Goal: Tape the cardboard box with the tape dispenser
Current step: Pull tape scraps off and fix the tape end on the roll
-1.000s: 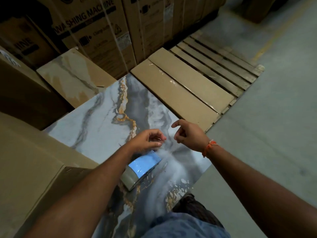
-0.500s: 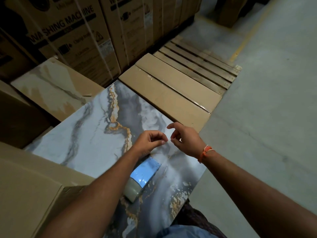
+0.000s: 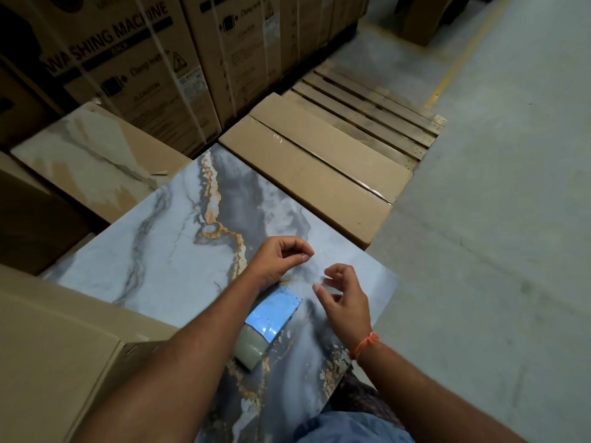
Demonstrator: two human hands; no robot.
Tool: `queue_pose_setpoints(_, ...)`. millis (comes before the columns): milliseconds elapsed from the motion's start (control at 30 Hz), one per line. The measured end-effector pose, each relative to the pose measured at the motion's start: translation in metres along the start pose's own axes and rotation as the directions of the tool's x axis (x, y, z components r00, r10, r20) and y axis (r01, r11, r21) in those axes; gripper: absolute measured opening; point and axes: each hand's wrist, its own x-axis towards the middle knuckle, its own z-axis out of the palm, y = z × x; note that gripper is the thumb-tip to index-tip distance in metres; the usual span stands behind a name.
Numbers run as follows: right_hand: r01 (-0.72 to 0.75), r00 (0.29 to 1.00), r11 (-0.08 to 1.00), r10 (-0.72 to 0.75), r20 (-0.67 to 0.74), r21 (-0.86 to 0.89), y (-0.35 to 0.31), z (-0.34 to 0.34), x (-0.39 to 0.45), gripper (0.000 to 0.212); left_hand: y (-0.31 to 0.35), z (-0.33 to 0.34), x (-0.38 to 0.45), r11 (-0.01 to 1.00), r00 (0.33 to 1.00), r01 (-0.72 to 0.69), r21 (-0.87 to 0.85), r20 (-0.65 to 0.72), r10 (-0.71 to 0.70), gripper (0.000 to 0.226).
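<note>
Tape dispenser (image 3: 270, 324), blue-topped with a grey roll, is lying on a blue-grey marbled slab (image 3: 179, 238) beneath the left forearm. Left hand (image 3: 275, 260) is pinching thumb and fingertips together, possibly on clear tape; right hand (image 3: 343, 298) is hovering beside it, fingers curled and slightly apart.

You have one view only, from the camera on your head, tilted forward and steeply down, close over the glossy blue-grey marbled slab (image 3: 179, 238). Its wide lens reaches the slatted wooden pallet (image 3: 367, 116) and grey concrete floor (image 3: 495, 203) beyond.
</note>
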Motion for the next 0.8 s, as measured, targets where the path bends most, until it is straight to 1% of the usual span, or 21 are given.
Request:
queue_pose_setpoints(67, 0.011, 1.0, 0.999, -0.011, -0.017, 0.035, -0.004, 0.005, 0.002, 0.029, 0.0, -0.001, -0.001, 1.0, 1.0, 0.007, -0.001, 0.006, -0.007, 0.022)
queue_pose_setpoints(200, 0.023, 0.994, 0.993, -0.01, -0.111, 0.112, -0.007, 0.01, 0.009, 0.018, 0.003, -0.001, -0.004, 1.0, 1.0, 0.008, -0.007, 0.002, -0.008, 0.024)
queue_pose_setpoints(267, 0.022, 0.992, 0.992, -0.006, -0.123, 0.127, -0.007, 0.011, 0.01, 0.018, 0.004, 0.0, -0.005, 1.0, 1.0, 0.004, -0.016, 0.003, -0.004, 0.024)
queue_pose_setpoints(400, 0.029, 0.991, 0.995, -0.015, -0.136, 0.1, -0.007, 0.012, 0.012, 0.018, 0.007, 0.0, -0.006, 1.0, 1.0, -0.007, 0.009, 0.009, 0.006, 0.024)
queue_pose_setpoints(467, 0.028, 0.991, 0.996, -0.016, -0.136, 0.087, -0.008, 0.012, 0.013, 0.019, 0.007, -0.002, -0.007, 0.999, 1.0, -0.009, 0.048, 0.026, 0.008, 0.026)
queue_pose_setpoints(533, 0.027, 0.99, 0.997, -0.016, -0.137, 0.079, -0.008, 0.012, 0.013, 0.019, 0.006, -0.004, -0.008, 0.991, 0.999, -0.024, 0.132, 0.045, 0.018, 0.029)
queue_pose_setpoints(600, 0.024, 0.99, 0.997, -0.013, -0.139, 0.076, -0.009, 0.011, 0.013, 0.019, 0.005, -0.007, -0.011, 0.975, 0.999, -0.027, 0.219, 0.035, 0.02, 0.032)
queue_pose_setpoints(667, 0.022, 0.99, 0.997, -0.012, -0.138, 0.071, -0.009, 0.011, 0.013, 0.019, 0.003, -0.011, -0.013, 0.971, 0.999, -0.009, 0.238, 0.04, -0.001, 0.034)
queue_pose_setpoints(733, 0.021, 0.992, 0.997, -0.012, -0.129, 0.07, -0.009, 0.011, 0.013, 0.019, 0.003, -0.014, -0.016, 0.971, 0.997, 0.006, 0.24, 0.078, -0.026, 0.036)
queue_pose_setpoints(800, 0.023, 0.993, 0.997, -0.014, -0.118, 0.073, -0.009, 0.011, 0.013, 0.02, 0.004, -0.016, -0.018, 0.967, 0.994, -0.007, 0.253, 0.105, -0.02, 0.035)
